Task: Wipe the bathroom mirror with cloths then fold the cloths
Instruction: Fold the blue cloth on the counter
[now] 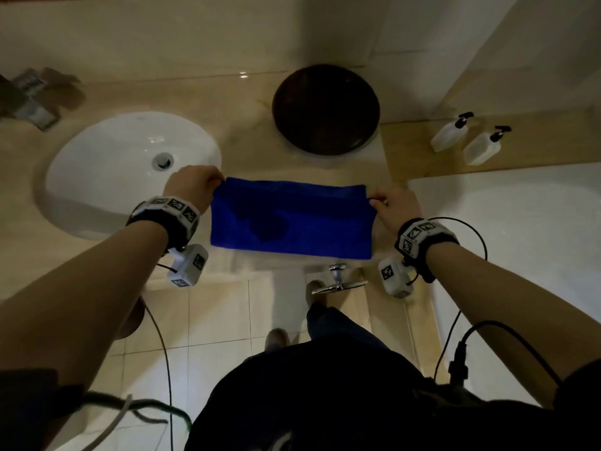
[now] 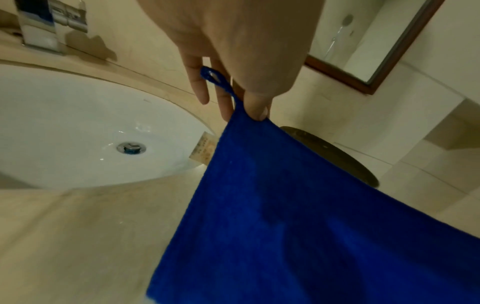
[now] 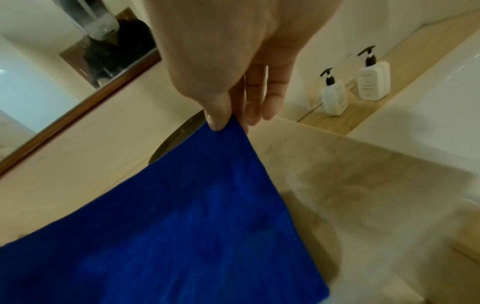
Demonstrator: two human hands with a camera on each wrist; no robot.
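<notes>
A blue cloth (image 1: 292, 219) hangs stretched between my two hands above the beige counter (image 1: 250, 151), right of the sink. It has a darker patch in its middle. My left hand (image 1: 195, 183) pinches its upper left corner (image 2: 249, 121), where a small blue hanging loop (image 2: 213, 77) sticks up between the fingers. My right hand (image 1: 390, 203) pinches the upper right corner (image 3: 228, 127). The cloth's lower edge lies near the counter's front edge. The mirror's (image 2: 376, 47) brown-framed corner shows in both wrist views.
A white oval sink (image 1: 130, 170) with a chrome tap (image 1: 32, 96) sits on the left. A dark round bowl (image 1: 325, 109) stands behind the cloth. Two white pump bottles (image 1: 468, 138) stand on a wooden ledge beside a white bathtub (image 1: 520, 229). A chrome handle (image 1: 338, 281) juts out below the counter.
</notes>
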